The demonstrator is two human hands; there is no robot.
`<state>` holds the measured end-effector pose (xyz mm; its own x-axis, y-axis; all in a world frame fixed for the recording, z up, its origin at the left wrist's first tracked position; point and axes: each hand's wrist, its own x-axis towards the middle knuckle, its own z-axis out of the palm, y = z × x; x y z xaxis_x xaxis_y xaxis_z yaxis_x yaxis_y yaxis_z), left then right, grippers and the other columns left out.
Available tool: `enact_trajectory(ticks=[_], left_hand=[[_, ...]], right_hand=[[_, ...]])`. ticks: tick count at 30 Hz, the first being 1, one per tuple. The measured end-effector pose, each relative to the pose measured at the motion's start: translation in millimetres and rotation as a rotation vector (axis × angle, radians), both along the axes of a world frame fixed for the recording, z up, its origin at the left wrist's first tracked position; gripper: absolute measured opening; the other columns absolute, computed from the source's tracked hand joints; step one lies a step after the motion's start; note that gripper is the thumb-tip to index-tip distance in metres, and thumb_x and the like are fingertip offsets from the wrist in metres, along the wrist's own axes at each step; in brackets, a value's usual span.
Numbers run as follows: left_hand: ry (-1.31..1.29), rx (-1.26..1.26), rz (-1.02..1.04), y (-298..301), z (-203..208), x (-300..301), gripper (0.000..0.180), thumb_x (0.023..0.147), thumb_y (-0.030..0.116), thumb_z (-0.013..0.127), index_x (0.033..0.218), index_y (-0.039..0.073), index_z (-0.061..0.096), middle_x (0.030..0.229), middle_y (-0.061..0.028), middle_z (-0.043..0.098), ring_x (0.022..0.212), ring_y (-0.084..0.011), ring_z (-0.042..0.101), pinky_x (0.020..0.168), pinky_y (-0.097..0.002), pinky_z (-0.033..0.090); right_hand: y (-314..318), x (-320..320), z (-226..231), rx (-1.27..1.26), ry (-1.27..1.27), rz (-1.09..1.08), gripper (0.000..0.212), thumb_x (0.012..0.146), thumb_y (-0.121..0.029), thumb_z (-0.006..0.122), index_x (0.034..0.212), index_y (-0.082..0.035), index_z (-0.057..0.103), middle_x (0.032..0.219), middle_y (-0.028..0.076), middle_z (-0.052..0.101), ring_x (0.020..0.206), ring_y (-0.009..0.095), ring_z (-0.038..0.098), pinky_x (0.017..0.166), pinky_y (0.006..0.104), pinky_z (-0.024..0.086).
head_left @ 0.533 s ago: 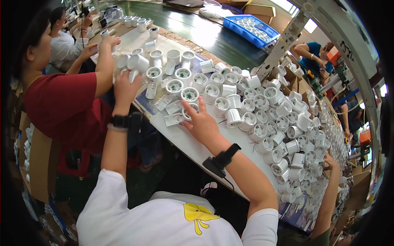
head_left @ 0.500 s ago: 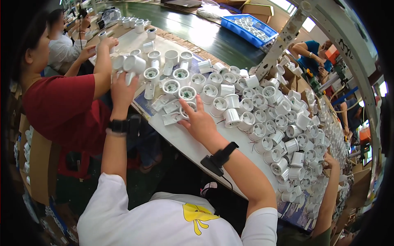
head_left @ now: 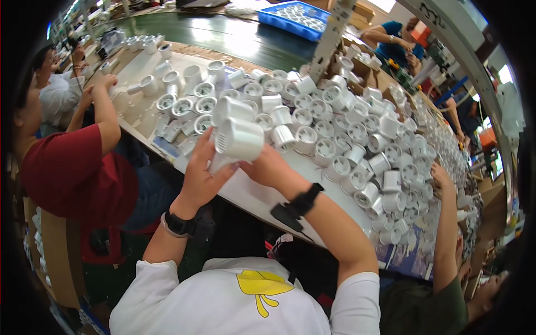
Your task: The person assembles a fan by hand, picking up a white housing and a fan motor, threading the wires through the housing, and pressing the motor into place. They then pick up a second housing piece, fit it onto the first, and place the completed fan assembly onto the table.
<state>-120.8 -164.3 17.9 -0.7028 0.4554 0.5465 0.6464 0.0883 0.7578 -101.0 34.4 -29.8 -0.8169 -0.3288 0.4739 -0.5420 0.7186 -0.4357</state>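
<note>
Two white plastic cylindrical housings (head_left: 240,137), one behind the other with a flat white piece below, are held up over the near table edge. My left hand (head_left: 200,170) is closed round their lower left side, thumb along the flat piece. Against their right side my right hand (head_left: 271,167) is closed, its fingertips mostly hidden behind the nearer cylinder. Just beyond, on the table, stand white housings with open tops showing green boards inside (head_left: 182,107). Small flat white pieces (head_left: 172,132) lie to the left of my hands.
A large heap of white housings with thin wires (head_left: 357,134) covers the table's right side. A blue crate (head_left: 296,19) sits on the green surface beyond, beside a metal post (head_left: 332,39). A red-sleeved person (head_left: 78,173) works at left; another person's hand (head_left: 442,176) touches the heap at right.
My left hand has come right and nearer with the housings. My right hand has left the standing housings and closed on the held ones. The view has shifted right.
</note>
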Motion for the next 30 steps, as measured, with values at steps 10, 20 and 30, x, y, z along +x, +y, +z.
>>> enact_trajectory(ticks=[10, 20, 30], left_hand=[[0.226, -0.350, -0.408, 58, -17, 50, 0.050, 0.071, 0.024, 0.078, 0.116, 0.007, 0.061, 0.135, -0.0215, 0.047, 0.117, -0.0393, 0.051, 0.098, -0.0434, 0.042], [0.291, -0.377, -0.342, 49, -23, 54, 0.048, 0.067, 0.023, 0.080, 0.109, 0.007, 0.062, 0.135, -0.0213, 0.048, 0.113, -0.0398, 0.053, 0.097, -0.0435, 0.043], [0.008, -0.385, -0.559, -2, -27, 30, 0.049, 0.069, 0.019, 0.078, 0.113, 0.004, 0.062, 0.137, -0.0221, 0.047, 0.121, -0.0378, 0.050, 0.100, -0.0412, 0.041]], right_hand=[[92, 177, 38, -0.183, -0.343, -0.600, 0.035, 0.084, -0.012, 0.069, 0.117, -0.004, 0.060, 0.127, 0.015, 0.054, 0.091, 0.021, 0.066, 0.075, 0.0307, 0.055], [94, 149, 14, -0.238, -0.233, -0.546, 0.029, 0.087, -0.016, 0.067, 0.113, -0.004, 0.062, 0.104, 0.013, 0.066, 0.082, 0.024, 0.068, 0.072, 0.0330, 0.055], [55, 51, 46, 0.134, -0.359, -0.828, 0.050, 0.086, -0.055, 0.058, 0.112, -0.012, 0.060, 0.086, 0.011, 0.071, 0.080, 0.031, 0.069, 0.069, 0.0439, 0.054]])
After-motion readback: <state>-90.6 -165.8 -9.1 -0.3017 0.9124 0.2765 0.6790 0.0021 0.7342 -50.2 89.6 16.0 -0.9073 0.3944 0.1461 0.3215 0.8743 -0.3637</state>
